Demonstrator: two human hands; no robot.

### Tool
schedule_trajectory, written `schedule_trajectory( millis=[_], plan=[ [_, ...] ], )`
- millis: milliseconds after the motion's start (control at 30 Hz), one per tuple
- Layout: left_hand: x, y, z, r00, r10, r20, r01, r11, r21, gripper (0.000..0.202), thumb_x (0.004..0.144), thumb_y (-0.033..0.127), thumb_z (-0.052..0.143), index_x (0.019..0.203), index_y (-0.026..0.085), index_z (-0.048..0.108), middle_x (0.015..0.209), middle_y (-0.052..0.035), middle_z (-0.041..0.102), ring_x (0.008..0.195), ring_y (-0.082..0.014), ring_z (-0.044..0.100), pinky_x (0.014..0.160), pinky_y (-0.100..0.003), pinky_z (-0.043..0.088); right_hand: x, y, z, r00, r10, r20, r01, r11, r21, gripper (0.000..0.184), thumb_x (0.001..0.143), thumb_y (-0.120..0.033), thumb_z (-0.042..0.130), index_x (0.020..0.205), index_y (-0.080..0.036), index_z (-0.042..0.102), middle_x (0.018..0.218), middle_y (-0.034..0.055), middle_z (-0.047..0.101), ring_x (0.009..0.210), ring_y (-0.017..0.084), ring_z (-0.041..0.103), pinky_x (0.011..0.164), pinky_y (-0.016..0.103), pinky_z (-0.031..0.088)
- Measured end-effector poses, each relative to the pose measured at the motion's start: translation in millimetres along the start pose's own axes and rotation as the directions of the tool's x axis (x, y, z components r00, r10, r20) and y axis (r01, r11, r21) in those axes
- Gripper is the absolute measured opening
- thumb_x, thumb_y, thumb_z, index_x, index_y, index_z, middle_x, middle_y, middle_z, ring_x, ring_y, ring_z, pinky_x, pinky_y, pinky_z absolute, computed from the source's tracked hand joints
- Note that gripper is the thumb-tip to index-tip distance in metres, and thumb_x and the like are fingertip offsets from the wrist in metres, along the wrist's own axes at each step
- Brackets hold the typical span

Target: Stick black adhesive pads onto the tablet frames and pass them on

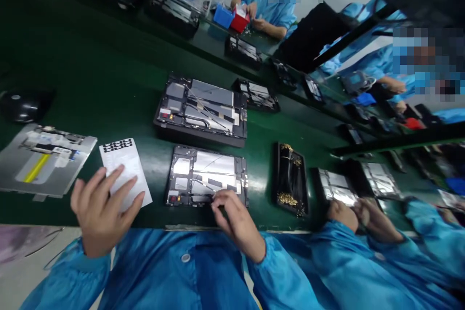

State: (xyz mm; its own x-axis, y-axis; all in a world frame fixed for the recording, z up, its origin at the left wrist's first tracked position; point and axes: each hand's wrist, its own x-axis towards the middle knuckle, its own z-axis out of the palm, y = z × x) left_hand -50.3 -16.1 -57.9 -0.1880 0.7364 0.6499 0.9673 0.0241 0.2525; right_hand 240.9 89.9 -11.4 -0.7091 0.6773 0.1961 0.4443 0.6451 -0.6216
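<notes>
My left hand (103, 203) lies with fingers spread flat on a white sheet (125, 167) that carries a row of small black pieces at its top edge. My right hand (234, 215) is closed in a pinch at the near edge of an opened tablet chassis (207, 174), fingertips pressed on a thin cable or part too small to name. A second opened chassis (201, 109) sits on a black tray just beyond it.
A grey metal plate (43, 160) with a yellow strip lies at the left, a black round object (22, 104) behind it. A black tray (290, 179) with gold parts sits to the right. A co-worker's hands (358, 215) work at my right; others sit across the green belt (90, 72).
</notes>
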Motion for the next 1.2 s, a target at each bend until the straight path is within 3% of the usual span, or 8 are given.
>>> schedule_trajectory(
  millis=[133, 267, 433, 967, 1067, 1200],
  plan=[
    [-3, 53, 9.4, 0.977, 0.134, 0.165, -0.079, 0.950, -0.302, 0.027, 0.087, 0.019, 0.071, 0.113, 0.024, 0.066, 0.117, -0.0054, 0.072, 0.118, -0.0252, 0.064, 0.104, -0.045, 0.051, -21, -8, 19, 0.998, -0.048, -0.048, 0.034, 0.966, -0.255, 0.015, 0.098, -0.008, 0.052, 0.107, -0.019, 0.058, 0.102, 0.0106, 0.065, 0.097, 0.022, 0.063, 0.084, 0.036, 0.055],
    [-4, 83, 27.3, 0.949, 0.207, 0.237, -0.083, 0.892, -0.445, 0.014, 0.093, 0.017, 0.063, 0.107, 0.020, 0.066, 0.111, -0.0050, 0.073, 0.112, -0.0215, 0.066, 0.097, -0.038, 0.054, -17, -9, 28, 0.997, -0.071, -0.011, 0.063, 0.933, -0.355, 0.014, 0.099, -0.011, 0.050, 0.106, -0.017, 0.061, 0.102, 0.0113, 0.068, 0.091, 0.023, 0.062, 0.079, 0.037, 0.053],
    [-8, 84, 39.4, 0.946, 0.190, 0.262, -0.052, 0.888, -0.457, 0.011, 0.093, 0.015, 0.062, 0.102, 0.020, 0.066, 0.108, -0.0039, 0.073, 0.110, -0.0212, 0.067, 0.097, -0.039, 0.053, -11, -5, 29, 0.995, -0.089, 0.041, 0.098, 0.896, -0.434, 0.014, 0.101, -0.014, 0.050, 0.104, -0.015, 0.064, 0.103, 0.0109, 0.070, 0.084, 0.022, 0.058, 0.075, 0.037, 0.048],
    [-1, 89, 37.9, 0.939, 0.224, 0.260, -0.102, 0.905, -0.412, 0.012, 0.093, 0.017, 0.063, 0.104, 0.020, 0.068, 0.110, -0.0053, 0.072, 0.107, -0.0239, 0.065, 0.092, -0.041, 0.051, -8, -8, 29, 0.995, -0.059, 0.086, 0.093, 0.882, -0.461, 0.022, 0.102, -0.015, 0.045, 0.109, -0.017, 0.065, 0.107, 0.0125, 0.070, 0.086, 0.023, 0.058, 0.077, 0.039, 0.050],
    [2, 91, 39.3, 0.927, 0.243, 0.287, -0.120, 0.915, -0.385, 0.012, 0.095, 0.017, 0.060, 0.100, 0.022, 0.070, 0.110, -0.0043, 0.072, 0.106, -0.0248, 0.064, 0.090, -0.041, 0.049, -11, -5, 28, 0.996, -0.045, 0.072, 0.070, 0.918, -0.391, 0.019, 0.103, -0.016, 0.047, 0.111, -0.018, 0.064, 0.108, 0.0114, 0.070, 0.089, 0.022, 0.060, 0.079, 0.038, 0.053],
    [4, 91, 41.1, 0.929, 0.247, 0.275, -0.131, 0.916, -0.379, 0.012, 0.095, 0.019, 0.060, 0.095, 0.023, 0.071, 0.106, -0.0031, 0.073, 0.102, -0.0234, 0.064, 0.087, -0.038, 0.049, -19, 2, 26, 1.000, -0.013, -0.024, 0.009, 0.986, -0.164, 0.016, 0.100, -0.014, 0.054, 0.112, -0.019, 0.062, 0.106, 0.0093, 0.068, 0.096, 0.020, 0.063, 0.085, 0.035, 0.056]
  ],
)
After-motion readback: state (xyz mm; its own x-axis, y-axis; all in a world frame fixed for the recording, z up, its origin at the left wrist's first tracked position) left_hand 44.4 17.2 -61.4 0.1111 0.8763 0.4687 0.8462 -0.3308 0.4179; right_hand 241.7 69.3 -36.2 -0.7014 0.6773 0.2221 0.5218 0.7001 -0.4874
